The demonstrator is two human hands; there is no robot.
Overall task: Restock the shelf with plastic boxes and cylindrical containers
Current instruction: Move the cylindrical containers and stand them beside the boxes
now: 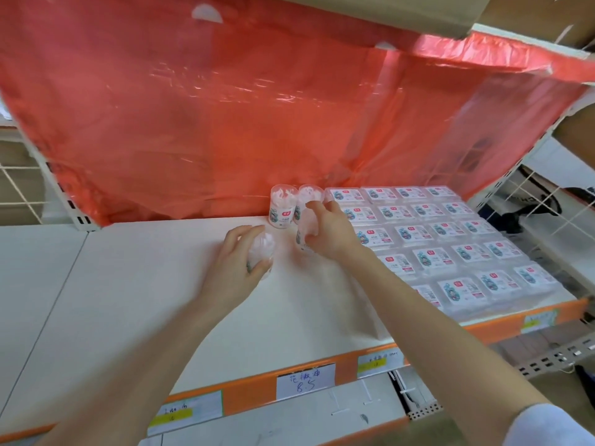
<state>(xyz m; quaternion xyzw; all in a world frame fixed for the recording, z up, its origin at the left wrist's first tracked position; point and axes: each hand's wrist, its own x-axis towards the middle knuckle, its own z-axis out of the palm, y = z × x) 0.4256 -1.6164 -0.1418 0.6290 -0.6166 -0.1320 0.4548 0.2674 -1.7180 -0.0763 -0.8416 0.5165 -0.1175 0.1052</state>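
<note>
The left hand (pixel 235 265) curls its fingers (pixel 244 231) round a clear cylindrical container (pixel 264 249) over the white shelf (pixel 128 284). The right hand (pixel 328 233) grips a second container (pixel 304 231). Just beyond those fingers stand two more containers (pixel 281 206), and plastic boxes (pixel 450 239) lie to their right.

1. A translucent red plastic sheet (pixel 193 107) is hanging across the back, its lower edge bunching into folds.
2. A brown cardboard box (pixel 418 14) is sitting overhead, overlapping the sheet's top edge.
3. A handwritten white price tag (pixel 305 381) is sticking to an orange strip (pixel 248 397), with a yellow-marked label (pixel 185 413) sitting further left.
4. White wire grids are standing at far left (pixel 19 188) and far right (pixel 547 201).
5. A dark bag (pixel 515 217) is showing behind the right grid.
</note>
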